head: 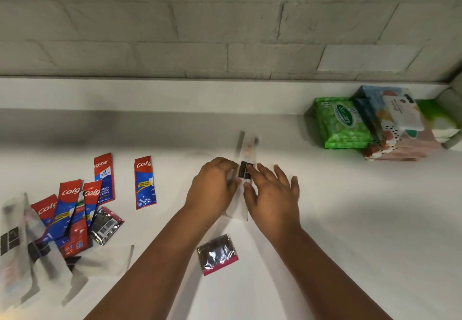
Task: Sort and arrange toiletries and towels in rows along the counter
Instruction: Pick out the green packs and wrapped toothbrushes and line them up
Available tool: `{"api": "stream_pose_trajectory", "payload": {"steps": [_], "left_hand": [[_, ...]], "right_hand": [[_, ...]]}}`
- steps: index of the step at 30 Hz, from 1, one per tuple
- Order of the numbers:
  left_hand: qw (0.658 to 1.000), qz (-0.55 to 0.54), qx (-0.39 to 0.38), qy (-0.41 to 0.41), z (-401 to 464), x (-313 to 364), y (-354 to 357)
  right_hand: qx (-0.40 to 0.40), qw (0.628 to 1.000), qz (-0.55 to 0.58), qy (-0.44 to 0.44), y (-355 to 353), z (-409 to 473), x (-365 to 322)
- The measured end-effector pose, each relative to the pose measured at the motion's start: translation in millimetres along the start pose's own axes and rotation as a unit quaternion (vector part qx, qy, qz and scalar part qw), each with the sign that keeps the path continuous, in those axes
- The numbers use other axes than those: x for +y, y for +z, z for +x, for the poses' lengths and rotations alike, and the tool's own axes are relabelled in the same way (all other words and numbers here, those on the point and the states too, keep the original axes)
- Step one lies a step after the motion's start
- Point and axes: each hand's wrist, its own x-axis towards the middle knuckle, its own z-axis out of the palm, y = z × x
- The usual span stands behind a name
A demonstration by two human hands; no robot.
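A clear-wrapped toothbrush packet (pixel 246 156) with a black label lies lengthwise on the white counter (pixel 350 219). My left hand (pixel 215 187) rests on its left side with fingers curled at the wrapper's edge. My right hand (pixel 271 194) lies flat and spread on its right side. One Colgate sachet (pixel 145 182) lies alone to the left. Several more Colgate sachets (pixel 72 209) overlap in a loose pile at far left. More wrapped toothbrush packets (pixel 30 257) lie blurred at the lower left. A silver and pink sachet (pixel 217 253) sits between my forearms.
A green Sanicare wipes pack (pixel 341 123) leans against a patterned tissue box (pixel 390 129) at the back right corner. Another dark sachet with a barcode (pixel 106 226) lies by the Colgate pile. A grey brick wall (pixel 225 25) rises behind a raised ledge.
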Motion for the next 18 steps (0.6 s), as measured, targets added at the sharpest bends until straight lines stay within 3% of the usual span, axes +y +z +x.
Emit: {"api": "stream_pose_trajectory", "payload": {"steps": [7, 13, 18], "left_hand": [[0.986, 0.068, -0.087, 0.127, 15.6, 27.6, 28.2], [0.975, 0.12, -0.105, 0.152, 32.1, 50.8, 54.0], [0.975, 0.112, -0.101, 0.16, 48.2, 62.3, 66.3]], "right_hand": [[0.02, 0.998, 0.003, 0.052, -17.1, 9.0, 44.1], [0.111, 0.993, 0.043, 0.025, -20.1, -2.0, 71.0], [0.114, 0.993, -0.009, 0.034, -22.0, -11.4, 84.1]]}}
